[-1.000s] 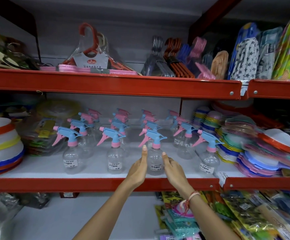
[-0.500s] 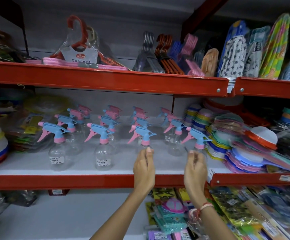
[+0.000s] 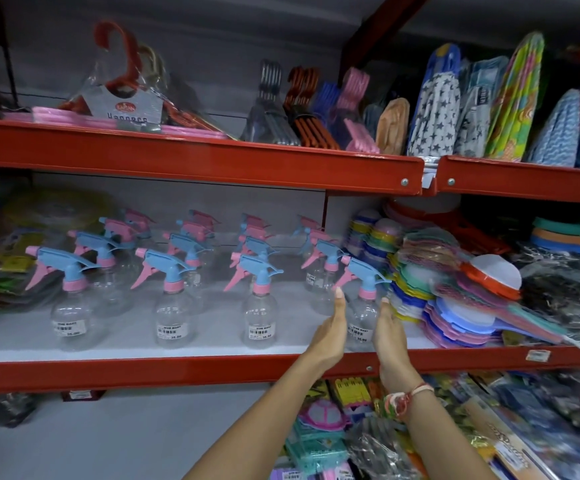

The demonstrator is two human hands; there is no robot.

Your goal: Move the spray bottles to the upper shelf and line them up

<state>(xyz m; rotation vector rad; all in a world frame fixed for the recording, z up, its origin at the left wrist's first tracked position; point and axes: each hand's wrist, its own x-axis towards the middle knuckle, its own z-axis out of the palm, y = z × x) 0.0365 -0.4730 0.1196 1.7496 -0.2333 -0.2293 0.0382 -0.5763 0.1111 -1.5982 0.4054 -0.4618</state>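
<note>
head camera looked at red shop shelving, and the spray bottles stood on the white middle shelf [image 3: 136,344], in four files running from the front edge back toward the wall. each was clear plastic with a blue head, a pink trigger and a pink collar, and the front ones carried price stickers. the front row held a left bottle [image 3: 74,306], a second bottle [image 3: 172,311], a third bottle [image 3: 261,313] and, at the right end of the row, a fourth bottle [image 3: 363,313] near the shelf's front edge.

the person's left hand [image 3: 330,332] was open, fingers straight and together, palm turned toward the fourth bottle's left side. the right hand [image 3: 387,336] was open too, flat against or just beside the bottle's right side; i could not tell whether either palm actually touched the plastic. a braided band [image 3: 408,398] sat on the right wrist. both forearms rose from below, crossing the red front rail [image 3: 143,372].

just right of the fourth bottle lay a heap of coloured plastic fans [image 3: 455,313], reaching to the shelf's right end. the upper shelf [image 3: 212,164] carried packs of hangers [image 3: 126,102] toward its left and more hangers [image 3: 302,112] near its middle. below the middle shelf, packaged goods [image 3: 333,441] were piled at the right.
</note>
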